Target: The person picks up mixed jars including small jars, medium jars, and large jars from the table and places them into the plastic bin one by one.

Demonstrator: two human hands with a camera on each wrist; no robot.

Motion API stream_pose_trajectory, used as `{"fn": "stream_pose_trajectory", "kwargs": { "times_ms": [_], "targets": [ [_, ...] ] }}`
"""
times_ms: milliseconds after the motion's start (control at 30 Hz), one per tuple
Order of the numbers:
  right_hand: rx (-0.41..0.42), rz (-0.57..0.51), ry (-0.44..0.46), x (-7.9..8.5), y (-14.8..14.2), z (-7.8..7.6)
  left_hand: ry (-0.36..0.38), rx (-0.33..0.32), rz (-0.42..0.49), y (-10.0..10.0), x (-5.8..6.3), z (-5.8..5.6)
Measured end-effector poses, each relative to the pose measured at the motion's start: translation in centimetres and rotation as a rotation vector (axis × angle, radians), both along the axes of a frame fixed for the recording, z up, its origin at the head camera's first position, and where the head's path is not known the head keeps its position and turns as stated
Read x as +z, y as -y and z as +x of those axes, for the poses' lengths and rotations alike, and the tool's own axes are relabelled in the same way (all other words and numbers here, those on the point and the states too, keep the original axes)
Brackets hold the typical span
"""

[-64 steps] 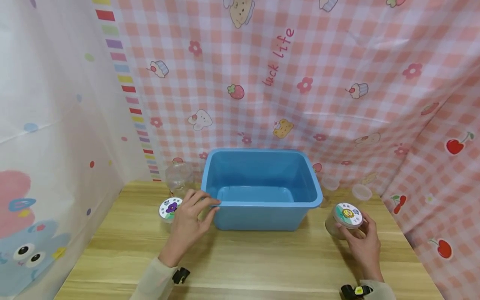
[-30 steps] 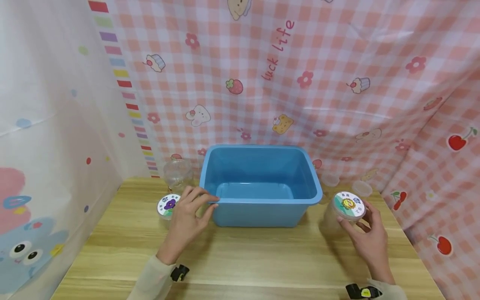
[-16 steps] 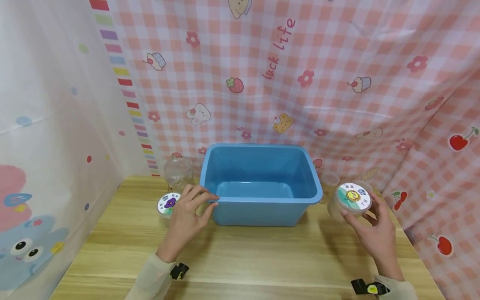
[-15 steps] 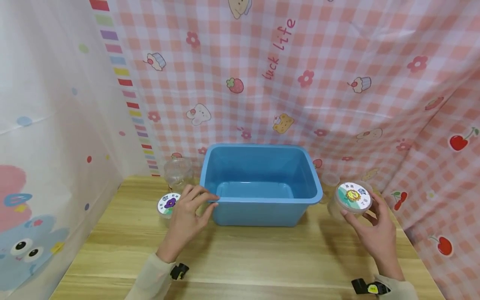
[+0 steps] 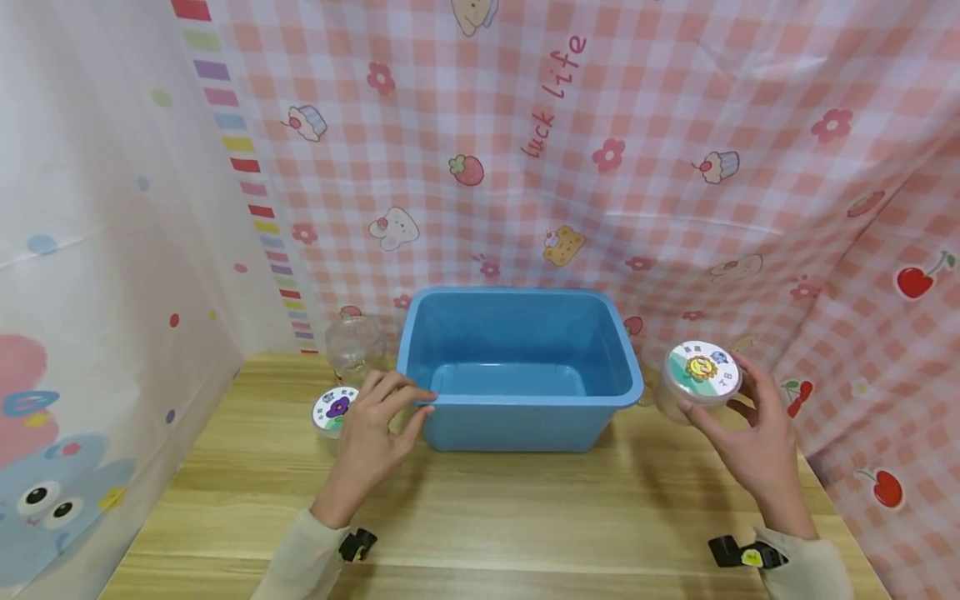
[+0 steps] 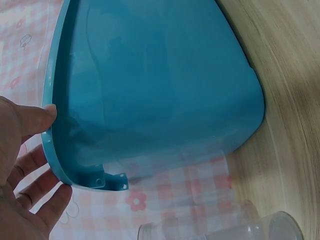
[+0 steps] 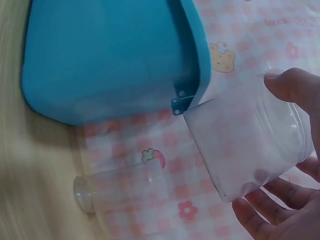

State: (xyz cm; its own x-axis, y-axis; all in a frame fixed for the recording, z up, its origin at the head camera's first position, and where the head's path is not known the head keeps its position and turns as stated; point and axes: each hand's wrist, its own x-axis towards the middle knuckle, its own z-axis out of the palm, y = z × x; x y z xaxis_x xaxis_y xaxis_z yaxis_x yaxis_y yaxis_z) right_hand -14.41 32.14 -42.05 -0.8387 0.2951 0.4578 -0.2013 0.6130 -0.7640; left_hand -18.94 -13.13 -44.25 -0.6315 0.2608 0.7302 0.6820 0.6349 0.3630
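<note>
A blue plastic tub (image 5: 517, 429) stands in the middle of the table. My left hand (image 5: 371, 437) grips its rim near the front left corner; in the left wrist view the thumb (image 6: 42, 117) lies on one side of the rim and fingers on the other. To the tub's right, my right hand (image 5: 757, 450) holds a clear jar (image 7: 240, 145) above the table, thumb and fingers around its upper part. The jar's round lid (image 5: 702, 369) bears a sunflower label. Beside my left hand sits another lidded container (image 5: 330, 410) with a purple flower label, partly hidden by that hand.
Behind the flower-labelled container stands a clear container (image 5: 356, 343). A clear cylinder (image 7: 120, 187) is beside the tub on its right in the right wrist view. Pink checked cloth (image 5: 510, 208) hangs at the back, and more patterned cloth closes both sides.
The sunflower-labelled jar has risen off the table in my right hand, which has moved up and away. My left hand stays on the tub's rim. The head view has tilted slightly.
</note>
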Motion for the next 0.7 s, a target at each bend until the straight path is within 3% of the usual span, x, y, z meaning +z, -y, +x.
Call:
{"fn": "stream_pose_trajectory", "kwargs": {
  "times_ms": [700],
  "targets": [
    [0.115, 0.199, -0.092, 4.2, 1.3, -1.5, 0.004, 0.006, 0.002, -0.1, 0.0, 0.1]
  ]
}}
